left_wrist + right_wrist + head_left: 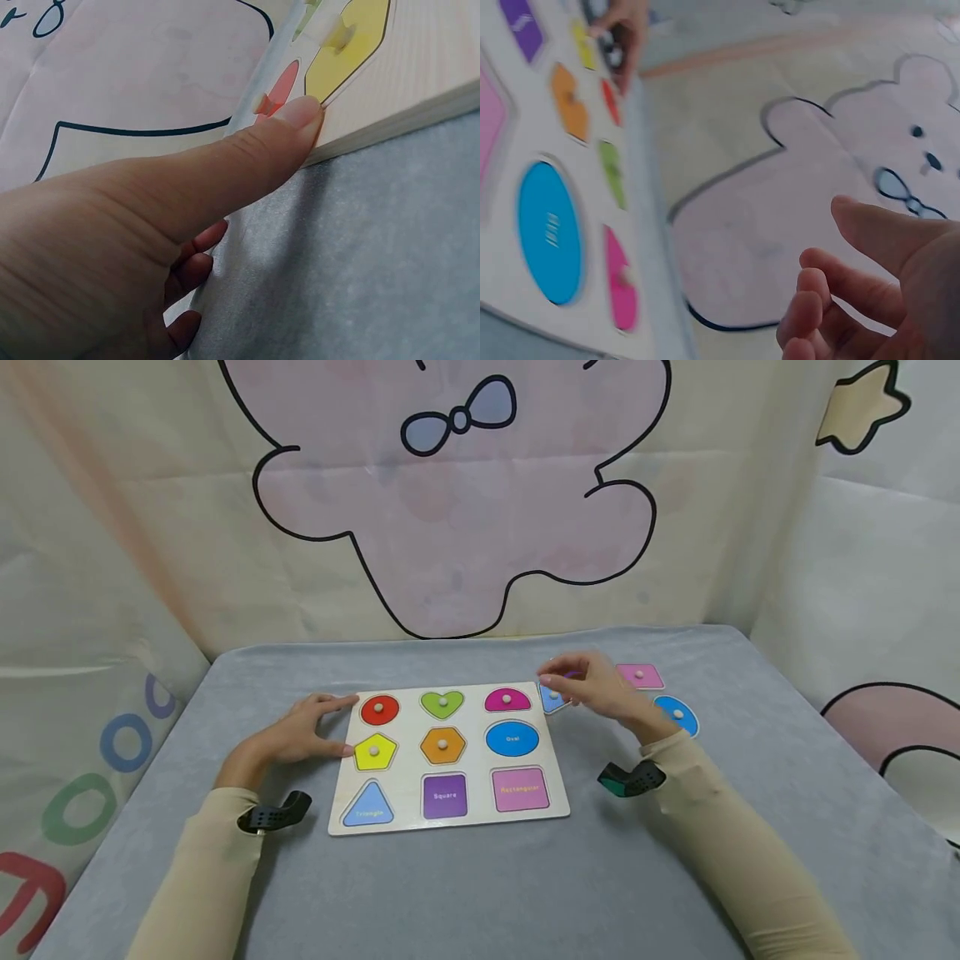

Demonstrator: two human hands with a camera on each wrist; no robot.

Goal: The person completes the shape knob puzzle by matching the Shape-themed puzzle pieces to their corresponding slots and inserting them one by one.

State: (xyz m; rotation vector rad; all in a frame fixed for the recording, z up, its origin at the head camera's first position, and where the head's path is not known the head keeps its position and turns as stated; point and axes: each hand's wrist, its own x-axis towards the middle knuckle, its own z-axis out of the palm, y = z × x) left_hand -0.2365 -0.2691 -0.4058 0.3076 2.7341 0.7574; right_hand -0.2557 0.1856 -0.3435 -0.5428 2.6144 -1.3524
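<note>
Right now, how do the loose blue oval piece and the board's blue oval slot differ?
The loose oval piece lies on the cloth to the right of the board, while the oval slot is on the board itself. The loose oval piece carries a knob; the oval slot has none and shows the printed word "Oval". Both are blue ovals.

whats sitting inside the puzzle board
In the puzzle board sit five knobbed pieces: red circle, green heart, magenta half-circle, yellow pentagon, orange hexagon. The triangle, square, rectangle and oval slots hold no piece, just printed colour. What lies beneath those five is covered.
</note>
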